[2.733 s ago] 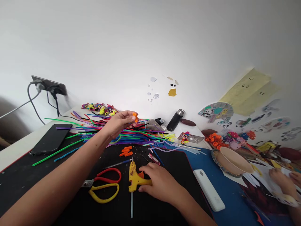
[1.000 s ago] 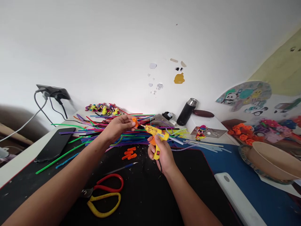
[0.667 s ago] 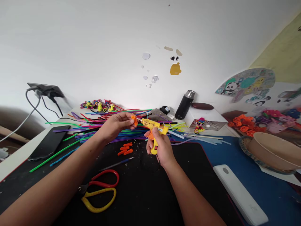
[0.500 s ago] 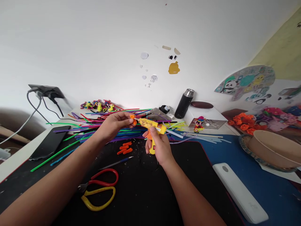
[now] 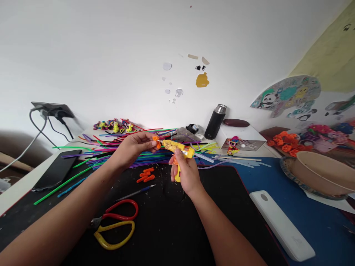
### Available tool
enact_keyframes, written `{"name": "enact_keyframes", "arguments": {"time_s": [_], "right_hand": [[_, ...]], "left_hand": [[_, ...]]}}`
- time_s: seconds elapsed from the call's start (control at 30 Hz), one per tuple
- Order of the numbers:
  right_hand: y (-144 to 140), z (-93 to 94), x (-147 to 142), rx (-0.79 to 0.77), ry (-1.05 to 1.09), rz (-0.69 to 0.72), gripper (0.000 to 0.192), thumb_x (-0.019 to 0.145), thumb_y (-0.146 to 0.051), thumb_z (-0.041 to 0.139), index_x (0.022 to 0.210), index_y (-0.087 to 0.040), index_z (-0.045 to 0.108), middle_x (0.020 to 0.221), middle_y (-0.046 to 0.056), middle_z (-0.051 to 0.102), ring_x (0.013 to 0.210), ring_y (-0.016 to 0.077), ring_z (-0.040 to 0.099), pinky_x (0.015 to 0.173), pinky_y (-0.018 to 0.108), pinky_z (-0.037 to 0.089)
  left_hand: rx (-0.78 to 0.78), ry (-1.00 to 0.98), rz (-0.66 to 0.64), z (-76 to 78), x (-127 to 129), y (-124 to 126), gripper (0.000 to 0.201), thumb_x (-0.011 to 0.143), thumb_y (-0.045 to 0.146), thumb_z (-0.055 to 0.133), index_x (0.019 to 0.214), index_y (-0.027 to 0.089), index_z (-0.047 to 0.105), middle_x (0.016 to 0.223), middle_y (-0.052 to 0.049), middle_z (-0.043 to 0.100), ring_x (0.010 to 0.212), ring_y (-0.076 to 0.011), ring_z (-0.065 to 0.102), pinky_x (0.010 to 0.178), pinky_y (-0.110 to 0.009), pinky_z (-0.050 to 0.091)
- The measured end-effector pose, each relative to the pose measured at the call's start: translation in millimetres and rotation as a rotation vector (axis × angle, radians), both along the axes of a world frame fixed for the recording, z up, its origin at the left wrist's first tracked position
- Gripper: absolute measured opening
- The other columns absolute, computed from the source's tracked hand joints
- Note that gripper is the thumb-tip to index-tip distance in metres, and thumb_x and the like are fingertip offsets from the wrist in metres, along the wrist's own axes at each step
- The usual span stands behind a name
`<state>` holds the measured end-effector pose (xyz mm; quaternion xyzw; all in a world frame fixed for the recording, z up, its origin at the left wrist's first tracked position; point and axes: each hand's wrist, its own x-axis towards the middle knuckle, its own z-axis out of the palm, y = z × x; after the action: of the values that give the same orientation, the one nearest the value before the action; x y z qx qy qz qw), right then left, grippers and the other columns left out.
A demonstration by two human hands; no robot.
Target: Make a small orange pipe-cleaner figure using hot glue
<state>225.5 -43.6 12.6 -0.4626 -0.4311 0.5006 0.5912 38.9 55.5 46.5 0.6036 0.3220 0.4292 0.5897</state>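
Observation:
Between the thumb and fingers of my left hand [image 5: 137,146] is a small orange pipe-cleaner piece [image 5: 156,142], partly hidden by the fingertips. My right hand [image 5: 187,171] is wrapped round the handle of a yellow glue gun [image 5: 174,146], whose metal nozzle points left and meets the orange piece. Whether glue is coming out is too small to see. Below my hands, several orange pipe-cleaner loops [image 5: 145,174] lie on the black mat [image 5: 172,229]. A pen [image 5: 138,193] and scissors with red and yellow handles [image 5: 122,212] rest nearer to me.
Colourful pipe cleaners [image 5: 133,157] spread across the back of the desk. A phone [image 5: 57,170] lies at left. On the right are a black thermos [image 5: 215,122], a white box [image 5: 249,136], a white power bank [image 5: 281,225] and a beige bowl [image 5: 324,170].
The whole view has shifted slightly, with things appearing a little further left. My hands keep the same grips, the nozzle still at the orange piece.

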Motion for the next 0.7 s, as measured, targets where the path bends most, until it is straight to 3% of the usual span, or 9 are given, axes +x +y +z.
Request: {"name": "enact_keyframes", "arguments": {"time_s": [0.3, 0.7], "right_hand": [[-0.7, 1.9, -0.8, -0.028, -0.007, -0.026, 0.073, 0.079, -0.092, 0.063, 0.063, -0.020, 0.062, 0.037, -0.005, 0.046, 0.032, 0.0124, 0.050, 0.039, 0.024, 0.032], [0.3, -0.9, -0.6, -0.020, -0.004, -0.047, 0.071, 0.083, -0.089, 0.061, 0.063, -0.021, 0.059, 0.037, -0.005, 0.046, 0.031, 0.0122, 0.049, 0.039, 0.024, 0.032]], "left_hand": [[0.013, 0.017, -0.021, 2.5, 0.1, -1.3, 0.036, 0.070, 0.043, 0.099, 0.091, 0.018, 0.083, 0.082, -0.005, 0.080, 0.071, -0.0168, 0.070, 0.072, -0.029, 0.059], [0.024, 0.034, -0.015, 2.6, -0.2, -2.0, 0.034, 0.071, 0.043, 0.097, 0.090, 0.019, 0.083, 0.081, -0.006, 0.079, 0.071, -0.0179, 0.070, 0.071, -0.031, 0.059]]}}
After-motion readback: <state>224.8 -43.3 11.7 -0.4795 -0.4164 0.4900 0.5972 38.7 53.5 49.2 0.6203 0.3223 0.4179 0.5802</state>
